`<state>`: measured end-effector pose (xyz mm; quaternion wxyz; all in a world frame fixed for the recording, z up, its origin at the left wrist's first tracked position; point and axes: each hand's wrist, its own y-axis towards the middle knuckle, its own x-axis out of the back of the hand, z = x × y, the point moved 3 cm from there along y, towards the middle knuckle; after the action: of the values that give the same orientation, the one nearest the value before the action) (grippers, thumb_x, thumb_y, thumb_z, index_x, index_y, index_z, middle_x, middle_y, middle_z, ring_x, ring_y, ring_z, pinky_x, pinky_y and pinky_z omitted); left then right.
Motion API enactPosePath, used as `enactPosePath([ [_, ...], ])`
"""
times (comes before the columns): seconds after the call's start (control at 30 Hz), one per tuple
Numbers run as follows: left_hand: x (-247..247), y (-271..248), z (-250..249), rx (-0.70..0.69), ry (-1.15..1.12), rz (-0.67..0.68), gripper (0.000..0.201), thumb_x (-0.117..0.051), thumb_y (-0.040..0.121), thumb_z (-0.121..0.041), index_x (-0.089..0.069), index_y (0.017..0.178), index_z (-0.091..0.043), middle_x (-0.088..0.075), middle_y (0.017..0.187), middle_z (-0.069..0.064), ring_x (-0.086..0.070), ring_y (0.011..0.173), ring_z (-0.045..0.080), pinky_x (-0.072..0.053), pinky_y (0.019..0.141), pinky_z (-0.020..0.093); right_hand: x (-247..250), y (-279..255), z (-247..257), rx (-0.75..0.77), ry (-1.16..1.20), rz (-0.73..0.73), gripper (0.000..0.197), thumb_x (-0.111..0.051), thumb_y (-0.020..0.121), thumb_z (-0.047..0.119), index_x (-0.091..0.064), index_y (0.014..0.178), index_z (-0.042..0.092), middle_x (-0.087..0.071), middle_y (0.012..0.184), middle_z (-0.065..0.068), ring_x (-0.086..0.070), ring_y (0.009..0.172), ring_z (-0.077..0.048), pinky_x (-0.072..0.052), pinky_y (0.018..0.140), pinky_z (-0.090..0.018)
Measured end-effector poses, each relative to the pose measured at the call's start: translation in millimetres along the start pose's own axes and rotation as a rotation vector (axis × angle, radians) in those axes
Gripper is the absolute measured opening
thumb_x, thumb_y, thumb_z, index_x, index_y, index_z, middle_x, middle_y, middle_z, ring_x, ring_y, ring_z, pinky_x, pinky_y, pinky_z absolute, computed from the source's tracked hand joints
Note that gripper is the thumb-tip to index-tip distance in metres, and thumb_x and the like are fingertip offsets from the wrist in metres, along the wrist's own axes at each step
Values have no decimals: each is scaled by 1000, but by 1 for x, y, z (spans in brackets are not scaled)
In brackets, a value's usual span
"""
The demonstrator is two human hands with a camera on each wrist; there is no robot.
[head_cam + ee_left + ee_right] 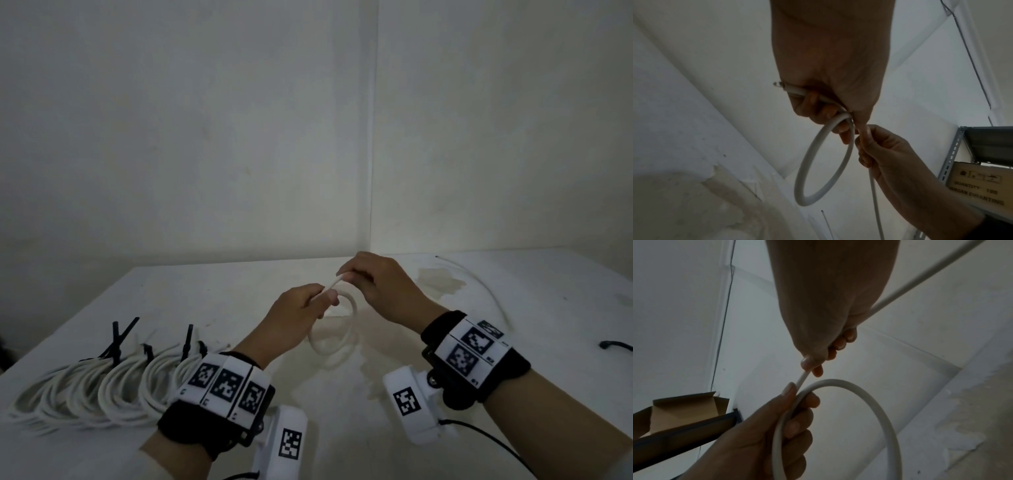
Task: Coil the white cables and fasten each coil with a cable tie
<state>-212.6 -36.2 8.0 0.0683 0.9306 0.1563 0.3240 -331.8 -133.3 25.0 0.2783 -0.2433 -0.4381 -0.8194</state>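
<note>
A white cable (344,329) hangs in a single loop above the middle of the white table (445,445). My left hand (301,308) grips the top of the loop (807,162), its cut end (785,86) sticking out past my fingers (816,107). My right hand (376,284) pinches the same cable (803,378) just above the loop (869,394), between thumb and forefinger. The free length (920,277) runs out behind that hand and trails over the table (486,291) to the back right.
Several coiled white cables (96,387) fastened with black ties (118,337) lie in a row at the table's left front. A black tie (615,345) lies at the right edge. Walls meet in a corner behind. A metal shelf with cardboard boxes (978,183) stands nearby.
</note>
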Motion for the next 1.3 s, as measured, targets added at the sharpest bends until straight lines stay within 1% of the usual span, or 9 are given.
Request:
enactPosePath([
  [0.17, 3, -4, 2, -26, 57, 53, 32, -38, 98, -30, -55, 71, -30, -45, 65, -8, -40, 60, 7, -31, 59, 22, 8, -4, -9, -185, 38, 37, 9, -54, 92, 15, -62, 88, 13, -56, 72, 1, -44, 60, -8, -36, 59, -19],
  [0.3, -1, -4, 5, -22, 117, 79, 32, -37, 98, -31, -51, 70, -30, -45, 65, -9, -40, 60, 6, -31, 59, 22, 5, -6, -2, -226, -12, 147, 12, -48, 95, 18, -59, 93, 12, -57, 83, 2, -49, 75, -13, -36, 66, -24],
  [0.43, 3, 0, 2, -42, 134, 56, 30, -37, 98, -33, -50, 71, -32, -46, 67, -10, -42, 63, 6, -33, 62, 24, 0, -9, 9, -140, -62, 222, 23, -43, 96, 29, -63, 105, 21, -62, 96, 12, -48, 69, 8, -37, 70, -18],
  [0.57, 6, 4, -4, -77, 262, 12, 25, -36, 97, -36, -51, 79, -30, -48, 68, -12, -43, 62, 4, -33, 61, 25, 0, -7, 3, -242, 188, 174, 23, -48, 95, 23, -62, 77, 27, -66, 77, 11, -55, 74, 2, -43, 79, -27],
  [0.77, 0, 12, -4, -81, 148, -129, 20, -44, 94, -38, -51, 76, -32, -55, 71, -10, -47, 64, 10, -37, 63, 29, -1, -3, -3, -260, 254, 17, 25, -54, 92, 20, -59, 72, 34, -62, 70, 12, -60, 77, -13, -47, 77, -35],
  [0.93, 2, 23, -1, -109, 178, -144, 19, -46, 95, -31, -59, 90, -19, -56, 75, -11, -46, 62, 2, -33, 57, 13, -4, -1, -14, -289, 276, -99, 23, -57, 90, 19, -59, 70, 32, -61, 67, 14, -52, 55, 6, -43, 63, -27],
  [1.03, 2, 31, 2, -122, 224, -165, 23, -43, 97, -27, -61, 98, -13, -57, 80, -5, -46, 63, 1, -35, 60, 22, -5, 1, -22, -305, 319, -153, 25, -56, 90, 16, -58, 70, 30, -62, 67, 11, -51, 48, 3, -46, 56, -24],
  [1.13, -5, 35, 5, -131, 229, -209, 19, -42, 98, -26, -55, 88, -15, -55, 75, -4, -45, 61, 7, -35, 63, 28, -8, 2, -28, -315, 346, -164, 20, -55, 91, 15, -59, 73, 25, -64, 68, 9, -53, 46, 1, -46, 52, -17],
  [1.3, -14, 39, 16, -154, 162, -297, 19, -49, 94, -31, -58, 83, -18, -51, 64, -14, -47, 58, 1, -33, 56, 13, -16, -2, -43, -355, 438, -176, 22, -53, 91, 10, -58, 74, 22, -66, 70, 4, -54, 45, -3, -43, 51, -14],
])
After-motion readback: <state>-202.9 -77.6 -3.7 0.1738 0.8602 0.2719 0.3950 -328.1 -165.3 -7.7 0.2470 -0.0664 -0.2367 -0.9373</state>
